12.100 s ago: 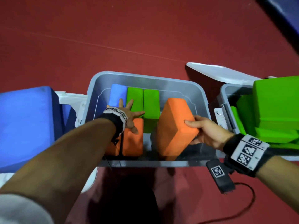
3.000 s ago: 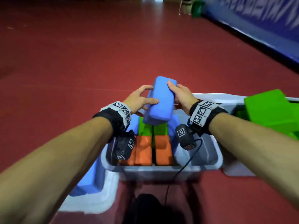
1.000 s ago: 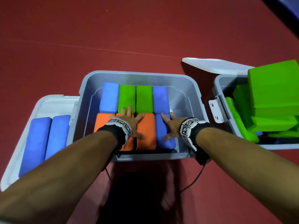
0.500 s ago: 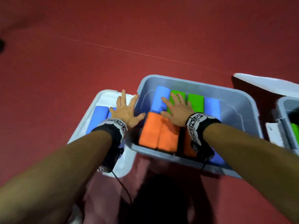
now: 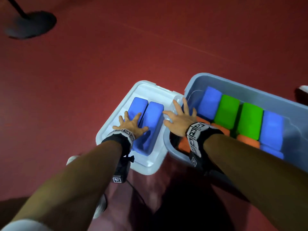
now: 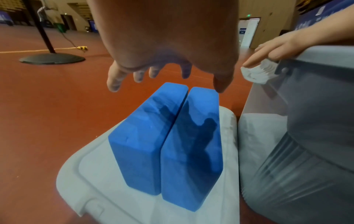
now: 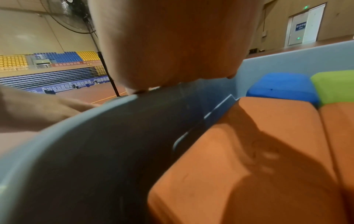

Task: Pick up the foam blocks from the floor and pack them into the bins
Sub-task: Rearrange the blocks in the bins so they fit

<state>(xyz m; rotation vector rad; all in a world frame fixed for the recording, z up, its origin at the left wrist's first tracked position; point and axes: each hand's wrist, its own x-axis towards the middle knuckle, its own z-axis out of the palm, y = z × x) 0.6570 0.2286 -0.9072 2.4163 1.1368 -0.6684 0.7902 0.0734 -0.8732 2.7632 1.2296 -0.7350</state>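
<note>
Head camera, looking down: two bare forearms reach over a red floor. The left hand (image 5: 131, 125) hovers with fingers spread wide and holding nothing, just above two blue foam blocks (image 5: 146, 124) that stand side by side, touching, on a pale upturned bin lid (image 5: 146, 165). The right hand (image 5: 180, 118), also spread and empty, rests over the near left rim of the grey bin (image 5: 250, 88), its thumb toward a white latch. Inside the bin, blue, green and orange blocks (image 5: 226, 109) sit in two packed rows. The left wrist view shows the fingers not yet touching the pair. The step in hand is probably lifting these blocks; it would go best by clamping both together from the outer sides, then laying them flat on the packed layer.
</note>
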